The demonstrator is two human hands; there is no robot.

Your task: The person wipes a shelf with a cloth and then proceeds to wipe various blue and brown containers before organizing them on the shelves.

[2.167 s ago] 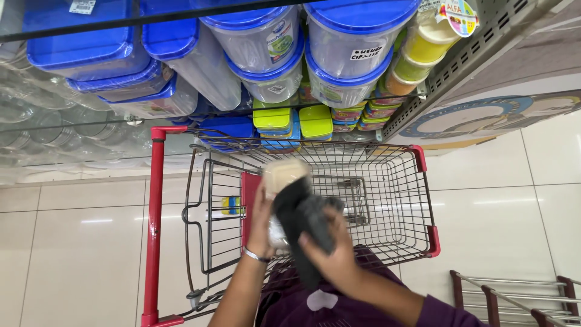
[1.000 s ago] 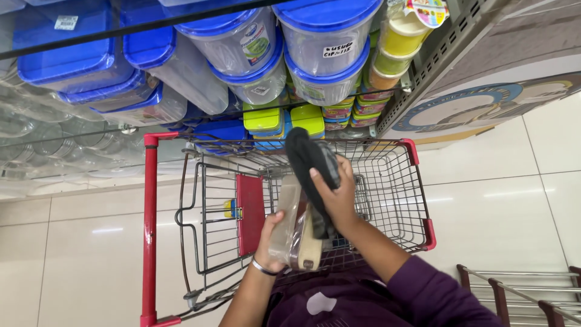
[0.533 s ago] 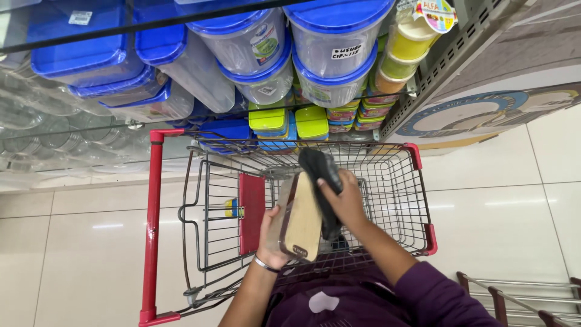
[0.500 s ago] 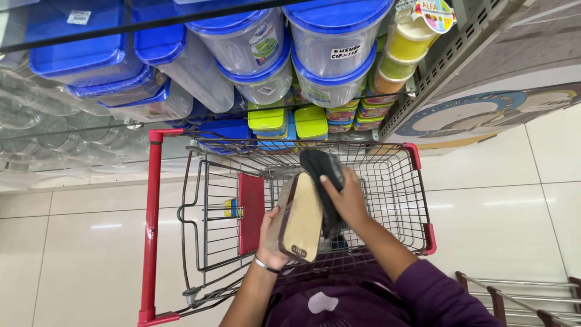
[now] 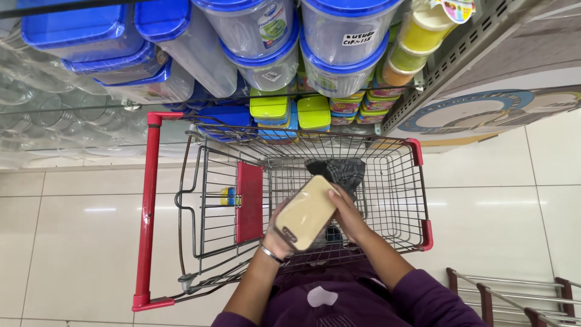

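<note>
i hold a flat tan-lidded clear plastic box (image 5: 305,212) over the red wire shopping cart (image 5: 387,181), left hand (image 5: 278,233) cupping beneath, right hand (image 5: 345,212) pressing its edge — smooth plastic could slip, dropping onto the dark folded cloth (image 5: 338,171).

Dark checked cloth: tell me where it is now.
In the head view, the dark checked cloth lies inside the wire shopping cart, just beyond the beige-lidded container held in both hands.
</note>
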